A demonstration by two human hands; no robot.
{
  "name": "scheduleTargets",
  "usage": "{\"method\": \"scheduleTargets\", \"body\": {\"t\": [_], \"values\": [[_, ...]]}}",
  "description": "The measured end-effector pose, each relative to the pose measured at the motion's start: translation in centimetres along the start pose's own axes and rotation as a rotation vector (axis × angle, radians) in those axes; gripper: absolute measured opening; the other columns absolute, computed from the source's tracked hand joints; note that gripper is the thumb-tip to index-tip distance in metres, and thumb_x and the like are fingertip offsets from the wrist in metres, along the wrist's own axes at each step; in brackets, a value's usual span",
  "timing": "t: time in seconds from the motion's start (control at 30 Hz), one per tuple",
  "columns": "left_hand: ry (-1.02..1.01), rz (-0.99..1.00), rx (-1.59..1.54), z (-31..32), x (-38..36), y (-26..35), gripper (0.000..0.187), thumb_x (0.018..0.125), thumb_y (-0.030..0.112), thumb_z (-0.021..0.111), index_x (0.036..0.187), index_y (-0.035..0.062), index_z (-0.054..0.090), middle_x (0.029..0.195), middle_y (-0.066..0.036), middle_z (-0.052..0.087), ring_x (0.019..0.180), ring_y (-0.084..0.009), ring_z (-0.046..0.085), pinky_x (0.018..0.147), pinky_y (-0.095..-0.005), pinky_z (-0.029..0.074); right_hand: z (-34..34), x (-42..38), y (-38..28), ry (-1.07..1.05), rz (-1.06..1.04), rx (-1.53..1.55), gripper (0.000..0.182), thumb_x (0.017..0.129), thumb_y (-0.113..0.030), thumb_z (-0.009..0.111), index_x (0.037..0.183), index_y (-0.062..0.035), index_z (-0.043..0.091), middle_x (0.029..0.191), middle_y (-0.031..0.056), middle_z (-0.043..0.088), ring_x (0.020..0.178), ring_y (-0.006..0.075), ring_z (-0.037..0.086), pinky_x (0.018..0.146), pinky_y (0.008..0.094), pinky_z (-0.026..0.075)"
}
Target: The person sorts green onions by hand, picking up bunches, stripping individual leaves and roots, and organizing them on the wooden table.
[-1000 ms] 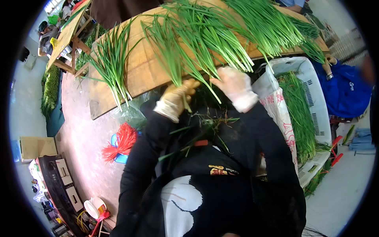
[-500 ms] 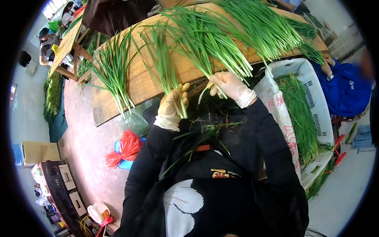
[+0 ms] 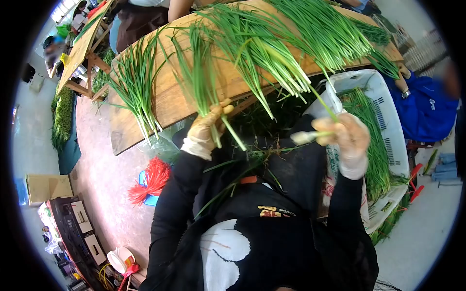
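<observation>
My left hand [image 3: 206, 127], in a pale glove, is closed around a small bunch of garlic chives [image 3: 198, 82] at the table's near edge. Their leaves lean over the wood and the white stem ends hang below my fingers. To the right, beside the crate, my gloved right hand [image 3: 349, 138] pinches a single chive stalk [image 3: 324, 102]; this hand is blurred by motion. Between my hands a loose cluster of chives [image 3: 250, 72] lies with its stems past the edge. Another bundle [image 3: 137, 92] rests at the left.
Larger chive piles [image 3: 325, 36] cover the right of the wooden table [image 3: 167, 99]. A white plastic crate [image 3: 400, 155] of greens stands at right, near a person in blue [image 3: 424, 106]. Red ties [image 3: 153, 179] sit at lower left. Another person's arm [image 3: 179, 8] shows at the far edge.
My right hand has left the chives at the table edge and moved right and down with a stalk. My left hand keeps its bunch. A person's arm has appeared at the far side.
</observation>
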State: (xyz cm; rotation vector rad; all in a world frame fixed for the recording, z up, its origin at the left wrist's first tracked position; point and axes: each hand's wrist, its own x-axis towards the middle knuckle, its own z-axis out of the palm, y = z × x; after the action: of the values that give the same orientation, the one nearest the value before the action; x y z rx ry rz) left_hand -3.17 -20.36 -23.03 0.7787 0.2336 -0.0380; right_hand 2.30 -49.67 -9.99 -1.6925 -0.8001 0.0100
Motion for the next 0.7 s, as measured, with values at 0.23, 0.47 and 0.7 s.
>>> {"method": "scheduleTargets", "body": {"t": [0.23, 0.47, 0.7], "values": [[-0.087, 0.055, -0.125, 0.0, -0.4, 1.1, 0.036, 0.084, 0.021, 0.054, 0.113, 0.0012, 0.046, 0.084, -0.002, 0.055, 0.069, -0.0118, 0.053, 0.062, -0.0236, 0.045, -1.7, 0.0, 4.6, -0.592, 0.449, -0.901, 0.045, 0.066, -0.037, 0.066, 0.099, -0.0073, 0.058, 0.085, 0.0067, 0.06, 0.081, 0.0244, 0.056, 0.07, 0.0321, 0.043], [0.106, -0.091, 0.0, 2.3, 0.4, -1.1, 0.038, 0.085, 0.022, 0.052, 0.116, 0.0025, 0.044, 0.094, -0.002, 0.056, 0.058, -0.0044, 0.046, 0.05, -0.0167, 0.04, 8.2, 4.4, 14.5, -0.501, 0.474, -0.039, 0.034, 0.087, -0.032, 0.043, 0.094, -0.0011, 0.057, 0.082, 0.0094, 0.063, 0.07, 0.0158, 0.057, 0.062, 0.0251, 0.044], [-0.005, 0.093, 0.039, 3.7, 0.2, -0.6, 0.031, 0.079, 0.013, 0.059, 0.107, 0.0005, 0.05, 0.099, -0.009, 0.058, 0.081, -0.0147, 0.057, 0.069, -0.0255, 0.046, 11.0, 2.0, 8.6, -0.737, 0.622, 0.529, 0.028, 0.078, -0.031, 0.061, 0.072, -0.0041, 0.059, 0.063, 0.0028, 0.061, 0.049, 0.0041, 0.05, 0.044, 0.0164, 0.037]]}}
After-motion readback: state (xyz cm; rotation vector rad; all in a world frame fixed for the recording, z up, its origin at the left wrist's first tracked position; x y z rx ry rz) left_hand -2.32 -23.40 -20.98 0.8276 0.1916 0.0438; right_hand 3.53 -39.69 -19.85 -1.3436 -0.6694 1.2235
